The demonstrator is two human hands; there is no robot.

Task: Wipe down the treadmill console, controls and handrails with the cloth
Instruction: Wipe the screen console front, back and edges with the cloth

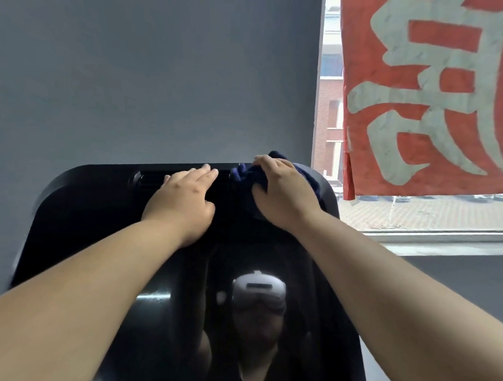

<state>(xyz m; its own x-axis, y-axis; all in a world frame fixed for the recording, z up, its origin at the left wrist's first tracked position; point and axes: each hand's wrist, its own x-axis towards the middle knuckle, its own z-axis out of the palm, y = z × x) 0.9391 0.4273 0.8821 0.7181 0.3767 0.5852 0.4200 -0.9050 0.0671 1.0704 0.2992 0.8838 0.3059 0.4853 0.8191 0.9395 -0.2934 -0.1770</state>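
We face a grey wall (pixel 151 73) with a window (pixel 415 213) at right, half covered by a red banner (pixel 425 91); below them stands the black console (pixel 81 201), its glossy screen (pixel 160 324) throwing back a dim reflection of a headset; along its top runs a slotted vent (pixel 148 177). Our left hand (pixel 184 199) lies flat and empty on the upper panel, fingers together and tips on the vent, seemingly as a brace; our right hand (pixel 281 191) presses down over a bunched dark-blue cloth (pixel 245 178) at the top right corner of the console, fingers curled over the wad, which pokes out above and to the left of the knuckles. We judge the step in hand to be wiping the top edge and vent; controls and handrails are out of view, so we take most of the task to lie ahead. To do this step well, we would open the wad for a broader face; keep even pressure along the rim; run with the slots, not across, so lint is not pushed in; follow the rounded corner; shift the brace hand off any patch yet to be wiped; and finish the glossy screen with light, overlapping strokes, since smears show readily there.
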